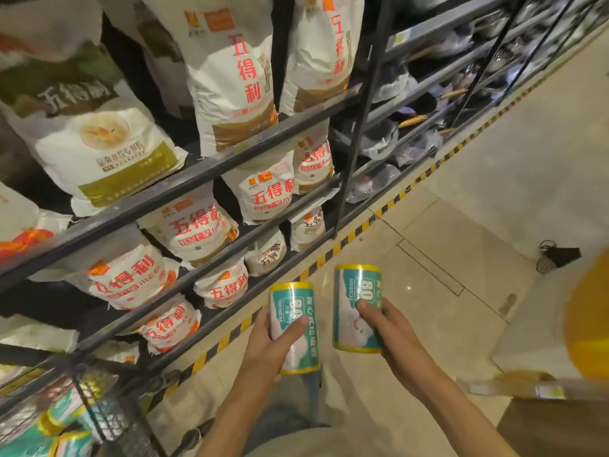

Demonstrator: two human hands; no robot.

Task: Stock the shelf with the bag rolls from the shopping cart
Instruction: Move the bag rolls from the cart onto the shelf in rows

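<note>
We hold one bag roll in each hand above the tiled floor (461, 199). The left hand (273, 341) is clamped around a teal-and-yellow roll (294, 328); the right hand (392, 328) grips a second roll (354, 305) — both upright, slightly apart. More rolls (62, 423) lie in the wire shopping cart (108, 413) at lower left, beside the shelf (184, 179) stocked with flour bags (230, 74).

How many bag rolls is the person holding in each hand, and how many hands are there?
Roll in left hand: 1, the left roll
Roll in right hand: 1, the right roll
Hands: 2
Total rolls held: 2
More rolls sit in the cart at the lower left, too blurred to count.
</note>
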